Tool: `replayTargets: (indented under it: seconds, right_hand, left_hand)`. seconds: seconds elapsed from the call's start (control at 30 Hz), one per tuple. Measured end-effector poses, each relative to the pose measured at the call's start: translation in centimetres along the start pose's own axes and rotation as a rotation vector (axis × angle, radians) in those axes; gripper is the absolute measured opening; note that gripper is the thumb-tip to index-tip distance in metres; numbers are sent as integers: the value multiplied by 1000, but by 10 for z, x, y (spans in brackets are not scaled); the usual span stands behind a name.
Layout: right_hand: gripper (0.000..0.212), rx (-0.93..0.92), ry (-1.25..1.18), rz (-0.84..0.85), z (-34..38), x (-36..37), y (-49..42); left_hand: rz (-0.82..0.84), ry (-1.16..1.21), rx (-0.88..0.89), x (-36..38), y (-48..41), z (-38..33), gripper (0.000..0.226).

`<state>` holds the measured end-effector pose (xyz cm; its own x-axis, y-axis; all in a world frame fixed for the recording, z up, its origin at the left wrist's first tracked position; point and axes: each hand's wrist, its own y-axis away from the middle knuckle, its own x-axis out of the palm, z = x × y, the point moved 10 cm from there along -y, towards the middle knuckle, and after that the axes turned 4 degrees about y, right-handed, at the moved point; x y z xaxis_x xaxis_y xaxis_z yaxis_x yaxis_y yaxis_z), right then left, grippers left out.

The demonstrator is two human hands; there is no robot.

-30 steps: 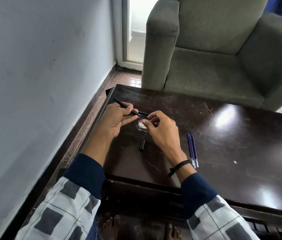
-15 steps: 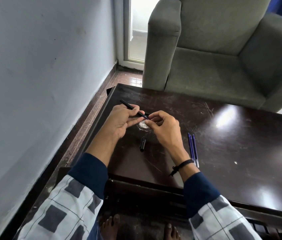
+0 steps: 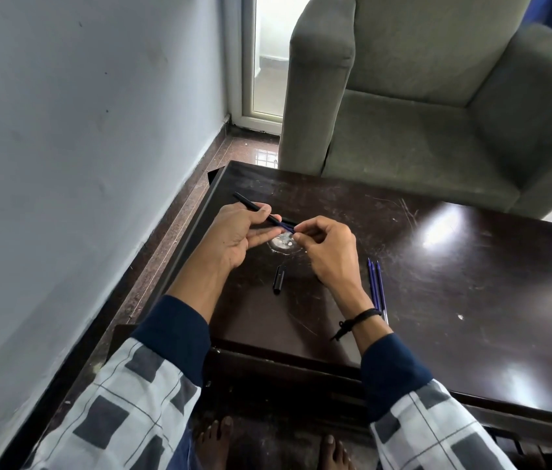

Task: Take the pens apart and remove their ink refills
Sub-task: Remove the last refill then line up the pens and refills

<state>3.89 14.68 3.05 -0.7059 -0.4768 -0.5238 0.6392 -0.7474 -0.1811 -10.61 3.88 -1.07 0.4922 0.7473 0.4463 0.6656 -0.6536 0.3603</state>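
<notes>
Only the head view to go on, looking down at both hands over a dark wooden table point(image 3: 471, 283).

The left hand point(image 3: 240, 235) has thumb and fingers curled round a black pen barrel point(image 3: 251, 204). The barrel pokes out up and to the left past the knuckles, tilted and held off the tabletop. The right hand point(image 3: 329, 252) pinches the end of a blue ink refill point(image 3: 284, 226) between thumb and forefinger, with the other fingers loosely curled. So both hands are clamped on something, and the two grips sit really close together. Only a short stretch of blue shows between them, running toward the barrel's mouth. How much is inside, can't tell.

Just behind the pinch there's a short dark piece point(image 3: 290, 220); honestly can't make out what it is. Straight below the pinch, on the tabletop, is a pale round mark point(image 3: 283, 241).

From the grip toward the person, between the two wrists, a black cap point(image 3: 278, 279) lies on the table, touching neither hand. Right of the grip, just past the right wrist, three loose refills point(image 3: 377, 286) lie side by side, tips pointing away from the person. That wrist wears a black cord bracelet point(image 3: 363, 317).

Well beyond the grip, a grey-green armchair point(image 3: 437, 113) stands at the table's far edge. A pale wall point(image 3: 64, 130) runs along to the left of the left hand. Bare feet point(image 3: 213, 439) show below the near edge.
</notes>
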Motion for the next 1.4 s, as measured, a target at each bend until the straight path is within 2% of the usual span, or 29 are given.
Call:
replayTargets:
  seconds: [0.17,0.3,0.4,0.53,0.6,0.7,0.8,0.93,1.0,1.4]
  right_hand:
    - [14,2,20,51,-1,5,-1]
    - [15,86,39,62,-14,-11,-8]
    - [11,186,238,73,-35,-29,-11]
    - [16,262,528,275,-54,-28,-2]
    - [20,267,663,374,-57,-19,4]
    - [14,199,819,403,-52,-7,11]
    - [12,178,771,388,-48,-4,11]
    - [11,142,456,241,-32,-16,0]
    - [11,95,384,178,-23,-21,-1]
    - [10,-29,402,149,-10,-13,0]
  left_hand:
    - [-10,-33,9,2,1,0,8]
    - [-30,-19,19,0,1,-2,8]
    - [-38,-20,30,-2,0,-4,8]
    - [-37,-28,24,-1,-2,-3,6]
    - [-35,-31,24,-1,-3,-2,7]
    - [-34,-30,25,-1,-4,-2,6]
    - [-34,-24,24,-3,-4,-3,6]
    - [-34,-25,26,-3,-4,-3,7]
    - [-30,-26,24,-2,-4,-3,8]
    - [-6,-46,20,3,-4,0,9]
